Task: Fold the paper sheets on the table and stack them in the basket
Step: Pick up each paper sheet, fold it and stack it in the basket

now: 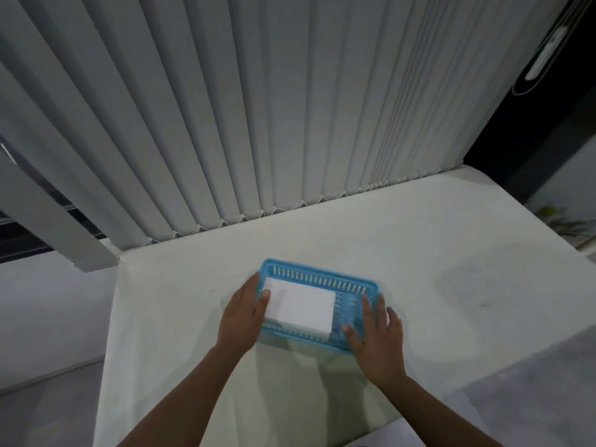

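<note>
A blue slotted plastic basket [322, 277] stands on the white table [419, 253], near its middle. Inside it lies a stack of folded white paper sheets [303, 309], filling the left part of the basket. My left hand [242, 317] grips the basket's left end, thumb over the rim and touching the paper. My right hand [375, 333] holds the basket's right front corner, with the fingers spread over the rim.
Grey vertical blinds [258, 108] hang along the table's far edge. The table's left edge drops to a grey floor [48, 333]. A dark window area and some plant leaves [564, 224] lie at the far right.
</note>
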The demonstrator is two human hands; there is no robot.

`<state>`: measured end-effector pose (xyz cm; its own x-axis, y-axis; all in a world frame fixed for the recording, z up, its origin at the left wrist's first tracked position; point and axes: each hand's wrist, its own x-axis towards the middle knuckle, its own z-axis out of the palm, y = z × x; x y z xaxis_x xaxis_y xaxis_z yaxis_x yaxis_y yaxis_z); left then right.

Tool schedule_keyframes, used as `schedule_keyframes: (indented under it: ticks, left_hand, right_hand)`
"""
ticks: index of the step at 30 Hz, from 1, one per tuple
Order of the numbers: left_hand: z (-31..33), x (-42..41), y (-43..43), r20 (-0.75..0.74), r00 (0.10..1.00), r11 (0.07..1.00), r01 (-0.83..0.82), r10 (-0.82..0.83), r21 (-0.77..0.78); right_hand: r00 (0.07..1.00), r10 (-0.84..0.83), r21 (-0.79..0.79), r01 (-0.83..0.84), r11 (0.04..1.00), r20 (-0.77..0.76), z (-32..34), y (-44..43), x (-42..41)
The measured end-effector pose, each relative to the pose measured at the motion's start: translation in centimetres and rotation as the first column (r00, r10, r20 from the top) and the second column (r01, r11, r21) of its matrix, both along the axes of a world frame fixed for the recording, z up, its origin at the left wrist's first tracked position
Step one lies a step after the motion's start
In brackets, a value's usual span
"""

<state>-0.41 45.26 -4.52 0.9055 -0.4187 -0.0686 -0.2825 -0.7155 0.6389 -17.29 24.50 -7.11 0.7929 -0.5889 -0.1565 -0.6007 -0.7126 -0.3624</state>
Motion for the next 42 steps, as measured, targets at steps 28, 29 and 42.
schedule_keyframes:
  ticks: [28, 29, 42]
  left_hand:
    - [1.5, -0.8, -19.7, -0.315, 0.929, 0.929, -0.276, 0.193, -0.247]
    - [1.5, -0.8, -21.5, -0.321, 0.927, 0.925, -0.283, 0.195, -0.255]
    - [1.7, 3.3, -41.5, -0.545, 0.802, 0.859, -0.439, 0.243, -0.263]
  right_hand:
    - [0.779, -0.557, 0.739, 0.189, 0.647, 0.289, 1.8, -18.6, 1.6]
    - [0.775, -0.56, 0.735, 0.194, 0.649, 0.291, 1.6, -20.5, 1.7]
    - [0.922, -0.352, 0.392, 0.267, 0.88, 0.161, 2.0, -45.1, 10.6]
